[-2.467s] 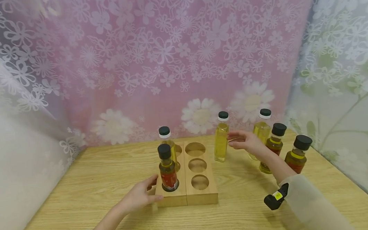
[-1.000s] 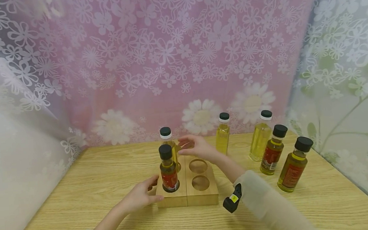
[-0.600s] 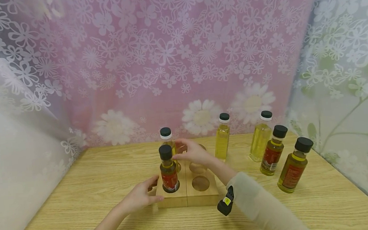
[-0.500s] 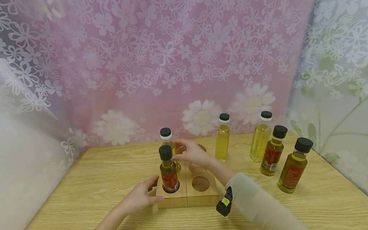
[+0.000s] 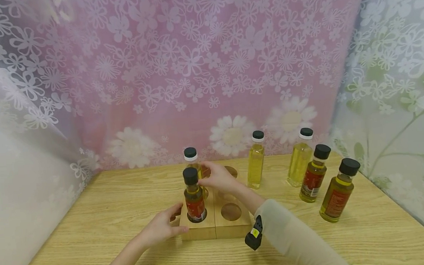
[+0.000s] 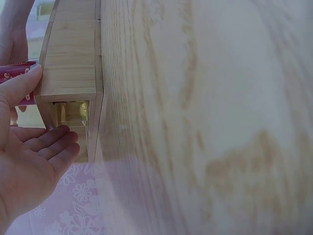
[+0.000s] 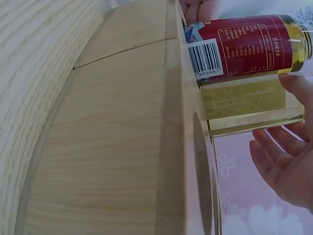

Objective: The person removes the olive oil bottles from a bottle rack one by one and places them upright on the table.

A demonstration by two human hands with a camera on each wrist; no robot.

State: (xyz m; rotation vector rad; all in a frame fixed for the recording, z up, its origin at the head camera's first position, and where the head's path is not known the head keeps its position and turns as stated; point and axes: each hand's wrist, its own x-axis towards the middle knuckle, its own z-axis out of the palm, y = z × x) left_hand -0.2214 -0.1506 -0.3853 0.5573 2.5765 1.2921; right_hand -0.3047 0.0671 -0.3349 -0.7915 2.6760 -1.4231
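A wooden rack [image 5: 198,233] with round holes holds a dark bottle with a red label [image 5: 195,206] at its front left and a yellow oil bottle [image 5: 191,159] behind it. My left hand [image 5: 160,228] rests at the rack's left side, thumb at the front corner; in the left wrist view the relaxed fingers of that hand [image 6: 30,166] lie by the rack's open end [image 6: 68,63]. My right hand [image 5: 219,178] is beside the yellow bottle. In the right wrist view, its thumb and loosely bent fingers [image 7: 269,149] lie around the yellow bottle [image 7: 244,100]; firm contact cannot be told.
Right of the rack stands another yellow oil bottle [image 5: 256,166]. Farther right are a yellow bottle [image 5: 300,164] and two dark bottles with red labels [image 5: 313,179] [image 5: 336,200]. A floral curtain [image 5: 209,76] hangs behind the wooden table [image 5: 122,197].
My right hand has moved left from beside the standing yellow bottle to the one in the rack, then shifted slightly lower. The left hand and the bottles have stayed put.
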